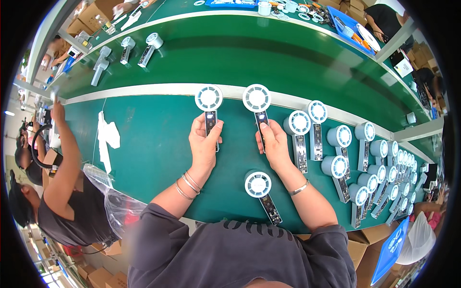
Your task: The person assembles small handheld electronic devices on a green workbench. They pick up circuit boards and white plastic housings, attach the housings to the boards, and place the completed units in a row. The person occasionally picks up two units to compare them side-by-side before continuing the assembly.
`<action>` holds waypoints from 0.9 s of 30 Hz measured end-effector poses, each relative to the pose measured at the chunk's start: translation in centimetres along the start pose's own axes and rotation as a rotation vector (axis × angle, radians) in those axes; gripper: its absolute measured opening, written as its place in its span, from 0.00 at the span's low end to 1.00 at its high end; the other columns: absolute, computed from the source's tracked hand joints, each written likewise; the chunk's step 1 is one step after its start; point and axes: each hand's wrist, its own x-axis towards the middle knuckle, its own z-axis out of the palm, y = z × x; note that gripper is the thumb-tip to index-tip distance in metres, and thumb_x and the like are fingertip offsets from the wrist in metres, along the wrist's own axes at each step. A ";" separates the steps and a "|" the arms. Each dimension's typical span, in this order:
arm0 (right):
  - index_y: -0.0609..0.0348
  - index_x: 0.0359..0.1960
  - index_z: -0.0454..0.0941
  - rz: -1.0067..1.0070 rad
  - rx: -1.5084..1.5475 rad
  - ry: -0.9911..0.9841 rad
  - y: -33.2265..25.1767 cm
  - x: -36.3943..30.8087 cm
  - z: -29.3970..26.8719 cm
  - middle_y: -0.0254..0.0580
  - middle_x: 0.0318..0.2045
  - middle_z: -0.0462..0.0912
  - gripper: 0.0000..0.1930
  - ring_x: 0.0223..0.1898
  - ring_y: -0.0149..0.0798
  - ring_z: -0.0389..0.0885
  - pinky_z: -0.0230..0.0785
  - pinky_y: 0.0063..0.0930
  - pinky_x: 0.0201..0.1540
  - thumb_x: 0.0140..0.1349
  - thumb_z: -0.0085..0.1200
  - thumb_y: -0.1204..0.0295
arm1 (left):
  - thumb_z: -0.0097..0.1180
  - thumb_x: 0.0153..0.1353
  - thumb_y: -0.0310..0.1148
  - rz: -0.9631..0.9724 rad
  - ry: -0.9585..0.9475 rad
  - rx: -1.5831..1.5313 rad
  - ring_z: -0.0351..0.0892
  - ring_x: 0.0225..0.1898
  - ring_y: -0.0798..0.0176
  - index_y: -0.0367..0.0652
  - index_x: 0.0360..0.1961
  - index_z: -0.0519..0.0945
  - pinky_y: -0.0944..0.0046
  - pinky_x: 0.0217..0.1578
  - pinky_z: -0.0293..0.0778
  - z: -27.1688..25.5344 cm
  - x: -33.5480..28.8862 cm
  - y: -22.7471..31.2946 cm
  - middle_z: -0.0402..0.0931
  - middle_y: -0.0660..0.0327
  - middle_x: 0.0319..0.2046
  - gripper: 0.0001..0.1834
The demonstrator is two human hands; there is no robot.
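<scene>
My left hand (203,148) is closed around the handle of a pale blue handheld fan (209,98), its round slotted head pointing away from me. In my right hand (277,148) is a second handheld fan (257,98) of the same kind, gripped by the handle. Both handles show a dark circuit board facing up, and both thumbs lie on the boards. Between my forearms, nearer to me, another fan (258,185) lies on the green table. Just right of my right hand lie two more, a nearer fan (298,124) and a farther fan (317,113).
Rows of similar fans (359,195) cover the table's right side. A white cloth (107,137) lies at the left. Beyond a raised ledge, several fan bodies (151,48) and a blue tray (353,31) of parts stand. A co-worker (72,201) sits at the left beside clear plastic (115,199).
</scene>
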 end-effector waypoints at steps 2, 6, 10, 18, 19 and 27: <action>0.59 0.38 0.70 -0.003 0.006 0.000 0.0 0.0 -0.1 0.32 0.19 0.70 0.13 0.16 0.24 0.64 0.56 0.18 0.16 0.64 0.44 0.61 | 0.57 0.55 0.25 -0.003 -0.001 -0.004 0.70 0.28 0.77 0.36 0.46 0.68 0.76 0.22 0.67 0.0 0.0 -0.1 0.74 0.64 0.33 0.18; 0.64 0.41 0.69 -0.016 0.002 -0.007 0.2 0.0 -0.4 0.30 0.19 0.70 0.15 0.15 0.21 0.64 0.58 0.17 0.16 0.64 0.44 0.62 | 0.57 0.55 0.25 -0.007 -0.012 -0.010 0.70 0.27 0.77 0.35 0.46 0.68 0.76 0.22 0.67 0.2 -0.1 -0.1 0.74 0.64 0.32 0.18; 0.63 0.40 0.69 -0.013 -0.004 -0.018 -0.1 0.1 -0.1 0.30 0.18 0.69 0.14 0.15 0.22 0.64 0.57 0.17 0.16 0.64 0.44 0.62 | 0.57 0.55 0.25 0.008 -0.007 -0.023 0.70 0.26 0.76 0.35 0.46 0.68 0.76 0.22 0.67 0.1 0.0 0.0 0.74 0.65 0.31 0.18; 0.61 0.38 0.68 -0.002 0.019 0.055 -0.2 -0.6 0.0 0.28 0.18 0.67 0.10 0.15 0.21 0.61 0.53 0.15 0.15 0.58 0.54 0.73 | 0.59 0.53 0.24 0.171 -0.027 0.136 0.72 0.35 0.73 0.37 0.47 0.68 0.74 0.31 0.72 -0.2 0.1 -0.9 0.73 0.64 0.36 0.20; 0.62 0.40 0.67 -0.052 -0.042 0.086 -0.3 -0.8 -0.1 0.29 0.18 0.67 0.11 0.15 0.21 0.62 0.54 0.15 0.15 0.57 0.54 0.75 | 0.59 0.53 0.23 0.154 -0.051 0.090 0.73 0.37 0.73 0.37 0.48 0.68 0.72 0.37 0.72 -0.1 0.0 -0.8 0.72 0.64 0.38 0.21; 0.69 0.48 0.66 -0.161 -0.294 0.030 -3.7 -2.6 -0.3 0.34 0.21 0.70 0.16 0.18 0.23 0.66 0.59 0.16 0.19 0.59 0.48 0.75 | 0.58 0.52 0.26 0.137 -0.151 0.225 0.72 0.36 0.74 0.38 0.51 0.66 0.71 0.34 0.70 -5.5 -3.4 4.4 0.75 0.61 0.36 0.24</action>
